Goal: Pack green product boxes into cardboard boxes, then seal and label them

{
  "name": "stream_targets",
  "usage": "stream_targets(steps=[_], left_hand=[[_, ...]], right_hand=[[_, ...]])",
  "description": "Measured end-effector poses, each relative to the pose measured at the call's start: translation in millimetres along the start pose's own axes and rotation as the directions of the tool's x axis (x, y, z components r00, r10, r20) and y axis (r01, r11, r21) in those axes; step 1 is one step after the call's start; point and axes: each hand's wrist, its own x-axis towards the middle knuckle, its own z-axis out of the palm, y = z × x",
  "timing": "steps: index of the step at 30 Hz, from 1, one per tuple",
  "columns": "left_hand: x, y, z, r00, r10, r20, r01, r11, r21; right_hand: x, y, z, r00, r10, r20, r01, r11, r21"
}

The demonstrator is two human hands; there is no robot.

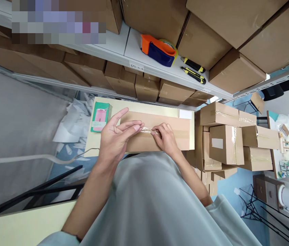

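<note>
A flat cardboard box lies lengthwise on the cream table right in front of me. A short stretch of shiny clear tape runs between my hands over the box's top. My left hand is above the box's left end, thumb and fingertips pinched together at the tape's left end, one finger raised apart. My right hand rests on the box, its bent fingers and thumb pinching at the tape's right end. Left of the box is a green carton with a pink picture.
The cream table stands below a shelf holding an orange-and-blue tape dispenser and two utility knives. A small white box sits at the table's back right. Stacked cardboard boxes crowd the right side. White scraps lie left.
</note>
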Motion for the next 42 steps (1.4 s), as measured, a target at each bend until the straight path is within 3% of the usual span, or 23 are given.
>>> stream_targets(steps=[42], left_hand=[[4.2,0.1,10.0,0.996,-0.065,0.055,0.062,0.997,0.045]], right_hand=[[1.3,0.2,0.6,1.0,-0.016,0.01,0.016,0.999,-0.038]])
